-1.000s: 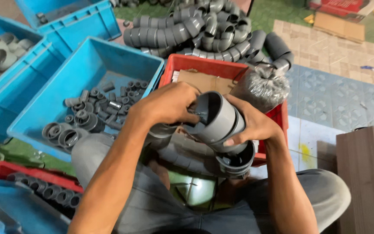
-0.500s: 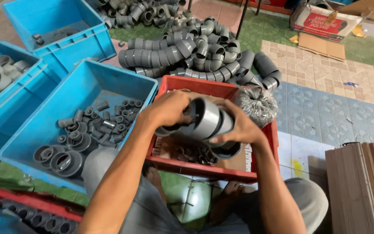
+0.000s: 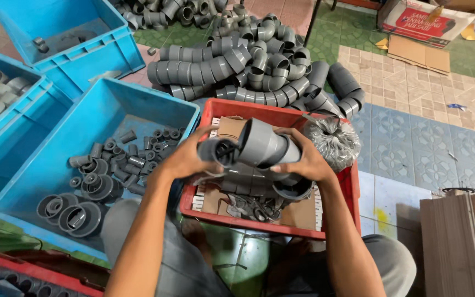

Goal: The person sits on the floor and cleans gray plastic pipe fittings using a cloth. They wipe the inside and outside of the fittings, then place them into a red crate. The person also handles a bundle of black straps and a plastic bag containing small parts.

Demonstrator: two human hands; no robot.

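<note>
Above the red plastic crate (image 3: 333, 228), my left hand (image 3: 185, 159) and right hand (image 3: 303, 162) both grip the grey plastic pipe fitting (image 3: 259, 146), its long axis running nine to three o'clock between them.

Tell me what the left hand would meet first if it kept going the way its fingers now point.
The left hand points rightward across the red plastic crate and already grips the grey plastic pipe fitting. Beyond that, probably the right hand on the fitting's far side; depth is unclear.
</note>
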